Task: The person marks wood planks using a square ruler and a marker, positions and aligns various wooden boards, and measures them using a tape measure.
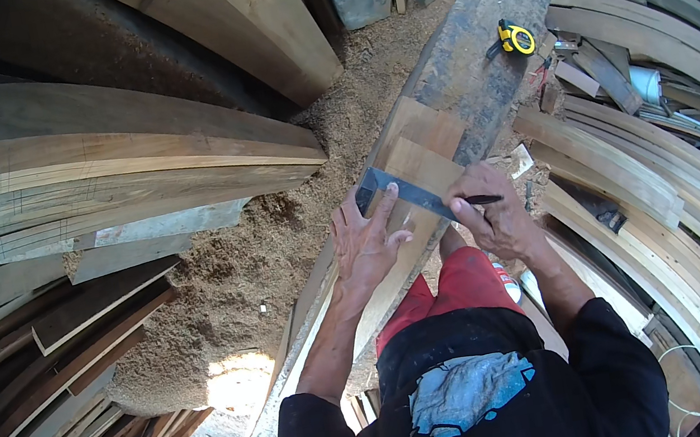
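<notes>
Packages, signs, screens: none visible. Labels: one, round, pale face on yellow tape measure [517, 38], lying on dark plank [472, 62], upper right; label detail too small to make out.

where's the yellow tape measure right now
In the head view, the yellow tape measure lies upper right on the long dark beam, beyond both hands.

Yellow tape measure [516, 37] lay on dark weathered beam [470, 53] ahead of me. Sawdust [264, 250] covered floor at my left. Curved planks [88, 182] stacked left; more bent boards [685, 193] piled right.
</notes>
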Demonstrator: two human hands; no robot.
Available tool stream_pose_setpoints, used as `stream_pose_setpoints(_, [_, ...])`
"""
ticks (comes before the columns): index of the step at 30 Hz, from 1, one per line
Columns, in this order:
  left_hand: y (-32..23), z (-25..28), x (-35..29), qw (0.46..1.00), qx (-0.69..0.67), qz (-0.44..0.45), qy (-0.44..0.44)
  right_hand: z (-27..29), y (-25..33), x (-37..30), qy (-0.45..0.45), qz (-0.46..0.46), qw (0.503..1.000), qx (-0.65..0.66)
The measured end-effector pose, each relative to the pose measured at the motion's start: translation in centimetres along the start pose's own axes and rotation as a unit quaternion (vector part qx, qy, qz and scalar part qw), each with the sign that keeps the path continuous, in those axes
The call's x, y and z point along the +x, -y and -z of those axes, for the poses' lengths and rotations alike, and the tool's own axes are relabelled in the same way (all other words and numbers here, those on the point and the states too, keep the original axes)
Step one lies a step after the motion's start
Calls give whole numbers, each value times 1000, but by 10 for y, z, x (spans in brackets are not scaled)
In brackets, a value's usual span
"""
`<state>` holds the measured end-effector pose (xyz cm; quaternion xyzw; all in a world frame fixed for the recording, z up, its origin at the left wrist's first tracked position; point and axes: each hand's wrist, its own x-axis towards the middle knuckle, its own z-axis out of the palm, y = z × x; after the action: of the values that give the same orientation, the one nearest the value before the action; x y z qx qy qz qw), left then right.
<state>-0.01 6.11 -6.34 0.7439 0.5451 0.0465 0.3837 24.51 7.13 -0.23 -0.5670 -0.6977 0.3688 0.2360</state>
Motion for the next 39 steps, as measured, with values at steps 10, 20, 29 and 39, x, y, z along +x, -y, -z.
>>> stream_pose_setpoints(10, [-79, -73, -77, 992, -100, -35, -74, -70, -9, -94, 35, -341, 774, 532])
stream_pose_setpoints(20, [13, -76, -161, 937, 277, 194, -89, -24, -71, -110, -215, -345, 827, 389])
stream_pose_setpoints(29, [-25, -33, -161, 964, 119, 230, 67, 41, -49, -110, -344, -186, 893, 222])
stream_pose_setpoints(39, [-11, 19, -153, 976, -8, 216, -19, -23, -16, -78, -101, -233, 872, 419])
